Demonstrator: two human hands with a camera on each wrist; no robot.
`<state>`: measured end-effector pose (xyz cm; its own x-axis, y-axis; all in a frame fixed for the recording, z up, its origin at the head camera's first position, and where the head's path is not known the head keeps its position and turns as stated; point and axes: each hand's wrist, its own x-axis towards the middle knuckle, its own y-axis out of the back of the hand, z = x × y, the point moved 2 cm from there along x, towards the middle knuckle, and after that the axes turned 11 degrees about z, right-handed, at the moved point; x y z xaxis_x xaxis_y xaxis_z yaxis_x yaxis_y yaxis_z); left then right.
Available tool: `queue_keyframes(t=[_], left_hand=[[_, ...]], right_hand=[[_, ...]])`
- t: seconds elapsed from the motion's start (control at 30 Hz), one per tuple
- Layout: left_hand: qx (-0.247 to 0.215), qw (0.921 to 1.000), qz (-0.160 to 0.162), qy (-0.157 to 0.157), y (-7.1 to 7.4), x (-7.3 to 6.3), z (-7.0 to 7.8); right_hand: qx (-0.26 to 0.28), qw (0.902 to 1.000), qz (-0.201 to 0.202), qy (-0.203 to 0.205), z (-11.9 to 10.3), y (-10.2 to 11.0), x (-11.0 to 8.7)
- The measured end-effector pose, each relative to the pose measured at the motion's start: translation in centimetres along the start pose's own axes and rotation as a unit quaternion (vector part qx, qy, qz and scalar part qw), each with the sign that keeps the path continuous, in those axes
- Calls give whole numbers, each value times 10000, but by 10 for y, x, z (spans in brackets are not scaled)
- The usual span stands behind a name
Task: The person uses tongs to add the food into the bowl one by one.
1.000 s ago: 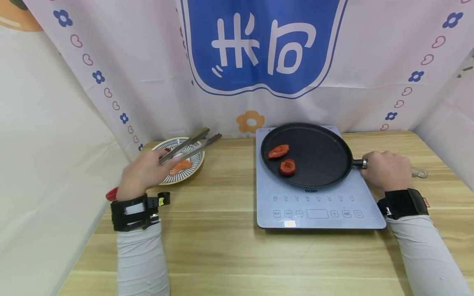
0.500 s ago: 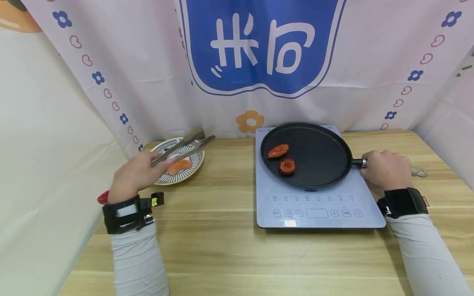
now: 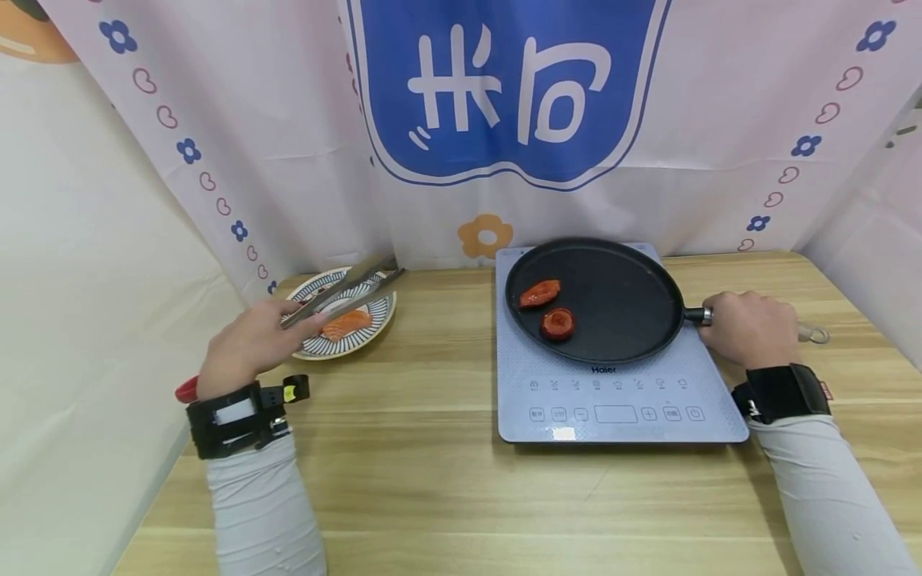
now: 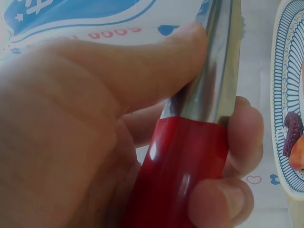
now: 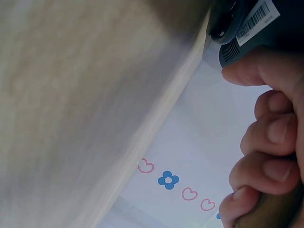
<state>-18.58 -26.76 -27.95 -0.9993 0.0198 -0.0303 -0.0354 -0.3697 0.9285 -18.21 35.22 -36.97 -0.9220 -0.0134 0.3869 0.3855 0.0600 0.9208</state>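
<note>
My left hand (image 3: 248, 340) grips a pair of metal tongs (image 3: 346, 290) by the red handle (image 4: 183, 161), fingers and thumb wrapped round it. The tongs' two arms stand apart over a striped plate (image 3: 385, 316), with nothing seen between their tips. On that plate lies an orange salmon piece (image 3: 348, 323); in the left wrist view a dark purple piece (image 4: 293, 128) shows near the rim. My right hand (image 3: 751, 330) holds the handle of a black flat pan (image 3: 612, 300). Two reddish pieces, one oblong (image 3: 540, 294) and one round (image 3: 558, 324), lie on the pan's left side.
Beneath the pan is a pale induction cooktop (image 3: 598, 428) with touch buttons along its front. Both stand on a wooden table (image 3: 432, 488). Behind it hangs a printed curtain (image 3: 432, 216), close to the plate and cooktop.
My left hand has drawn back to the left and slightly toward me, bringing the tongs lower over the plate. The right hand, pan and reddish pieces stay in place.
</note>
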Motion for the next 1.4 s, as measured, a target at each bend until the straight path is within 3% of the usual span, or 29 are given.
queue_keyframes(t=[0.33,0.6,0.83,1.4], left_hand=[[23,9999,-90,100,2,-2,-7],[16,9986,-413,342,5,-4,-15],[67,9982,-506,313,5,-4,-22],[-327,9945,-824,565,6,-8,-37]], right_hand=[[16,9999,-109,-7,1,-1,1],[-13,9999,-156,-19,2,-3,2],[-10,9998,-181,-25,2,-2,1],[-1,9999,-100,-21,2,-1,1]])
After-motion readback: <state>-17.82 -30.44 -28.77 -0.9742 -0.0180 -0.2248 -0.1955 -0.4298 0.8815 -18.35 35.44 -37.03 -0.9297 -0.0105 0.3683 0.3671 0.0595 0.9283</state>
